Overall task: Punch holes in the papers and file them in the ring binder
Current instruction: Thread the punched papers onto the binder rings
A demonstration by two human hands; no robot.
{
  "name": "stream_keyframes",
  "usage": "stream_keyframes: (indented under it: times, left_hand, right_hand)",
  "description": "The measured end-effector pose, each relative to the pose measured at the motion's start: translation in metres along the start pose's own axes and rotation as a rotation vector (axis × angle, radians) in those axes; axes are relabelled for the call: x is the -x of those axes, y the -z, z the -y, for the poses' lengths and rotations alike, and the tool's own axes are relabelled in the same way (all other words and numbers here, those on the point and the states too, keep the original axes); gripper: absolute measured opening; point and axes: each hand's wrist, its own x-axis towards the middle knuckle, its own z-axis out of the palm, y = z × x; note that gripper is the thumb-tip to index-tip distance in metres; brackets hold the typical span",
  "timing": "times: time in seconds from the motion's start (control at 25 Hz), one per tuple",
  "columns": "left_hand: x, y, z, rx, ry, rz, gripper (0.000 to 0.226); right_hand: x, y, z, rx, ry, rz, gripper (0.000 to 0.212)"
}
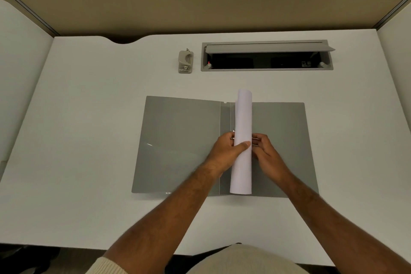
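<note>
1. On the white desk (89,118), head view: grey ring binder (178,144) lies open and flat, centre of the desk, both covers spread; spine strip runs front to back just left of centre.
2. Papers (243,118) are curled into a loose white roll lying along the spine area, lengthwise front to back; far end overhangs the binder's far edge, near end sits at its near edge.
3. Left hand (226,151) grasps the roll from the left, thumb pressed across its front; fingers wrap behind, out of sight.
4. Right hand (265,151) sits against the roll's right side, fingers curled at the paper edge; a bit of metal shows beside the fingertips, probably the ring mechanism; cannot tell whether it pinches paper or metal.
5. Hole punch (186,61), beige, stands well apart at the far side of the desk, untouched; just right of it a recessed cable tray (266,66) with its grey lid propped open.
6. Both forearms bare; cream sleeve (104,266) visible at bottom left.
</note>
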Motion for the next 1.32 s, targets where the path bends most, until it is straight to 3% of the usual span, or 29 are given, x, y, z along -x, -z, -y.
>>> stream_keyframes:
  times: [0.56, 0.88, 1.16, 1.32]
  left_hand:
    - [-0.006, -0.024, 0.001, -0.3, -0.143, 0.099, 0.054]
    - [-0.006, -0.031, 0.002, -0.438, -0.113, 0.136, 0.071]
    - [0.003, -0.008, 0.005, -0.289, -0.134, 0.138, 0.055]
    - [0.01, 0.029, 0.01, -0.258, -0.207, -0.043, 0.041]
  right_hand:
    - [0.002, 0.011, 0.002, -0.225, -0.09, 0.016, 0.038]
    - [-0.002, 0.023, -0.009, -0.223, -0.093, -0.119, 0.045]
    - [0.013, 0.048, -0.002, -0.137, -0.129, -0.256, 0.048]
    - [0.022, 0.075, -0.018, -0.148, -0.164, -0.35, 0.051]
